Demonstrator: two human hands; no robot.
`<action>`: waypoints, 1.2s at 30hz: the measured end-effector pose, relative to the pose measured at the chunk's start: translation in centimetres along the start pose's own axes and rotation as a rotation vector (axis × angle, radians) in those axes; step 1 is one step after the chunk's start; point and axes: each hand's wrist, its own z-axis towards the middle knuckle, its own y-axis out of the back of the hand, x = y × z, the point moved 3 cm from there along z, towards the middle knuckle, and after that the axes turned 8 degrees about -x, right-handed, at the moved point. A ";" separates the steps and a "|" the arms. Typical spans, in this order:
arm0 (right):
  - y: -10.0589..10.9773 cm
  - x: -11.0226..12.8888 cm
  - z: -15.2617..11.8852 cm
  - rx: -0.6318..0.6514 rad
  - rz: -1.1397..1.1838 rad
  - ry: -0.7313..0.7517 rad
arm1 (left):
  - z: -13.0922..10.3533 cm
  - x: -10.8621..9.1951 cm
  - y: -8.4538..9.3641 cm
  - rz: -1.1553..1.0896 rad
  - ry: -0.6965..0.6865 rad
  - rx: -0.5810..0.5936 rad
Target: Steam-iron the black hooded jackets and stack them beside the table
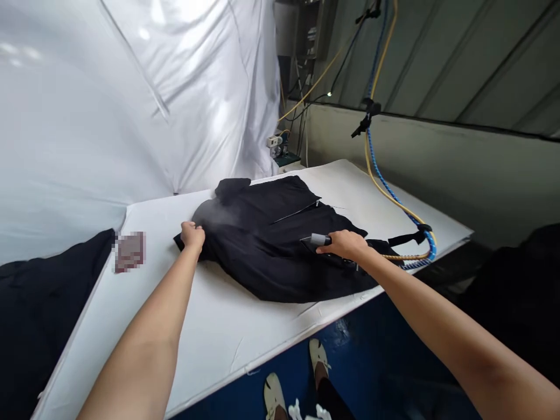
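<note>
The black jacket point(262, 245) lay spread on a white-covered table point(210, 332), wrinkled along its middle, with a short zip line near its far side. At its left end, the person's left hand point(192, 234) was curled into a fist, fingers clamped on the fabric's edge. A thin haze of steam hung over the cloth just beside that hand. The right hand point(346, 244) had its fingers wrapped around the grey handle of a steam iron point(321, 239) above the jacket's right part; the dark body blended into the fabric, so whether it touched could not be told. A blue hose point(433, 248) and a yellow hose point(391, 32), tied together, looped down beyond the right hand. Dark fabric point(44, 303) lay at the table's left side, near a blurred reddish item point(130, 252).
</note>
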 end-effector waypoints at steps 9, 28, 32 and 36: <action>-1.4 -6.9 6.1 -0.048 0.108 -0.159 | -9.6 -2.9 -7.7 0.456 -0.466 0.460; -3.5 -21.8 19.5 -0.307 0.155 -0.475 | -7.7 -1.1 -3.8 0.817 -0.324 0.123; -3.4 -18.8 18.5 -0.497 0.001 -0.238 | -8.1 -1.6 -4.6 0.836 -0.373 0.189; -3.9 -14.6 15.5 -0.342 -0.057 0.016 | -8.2 -1.1 -6.2 0.866 -0.365 0.210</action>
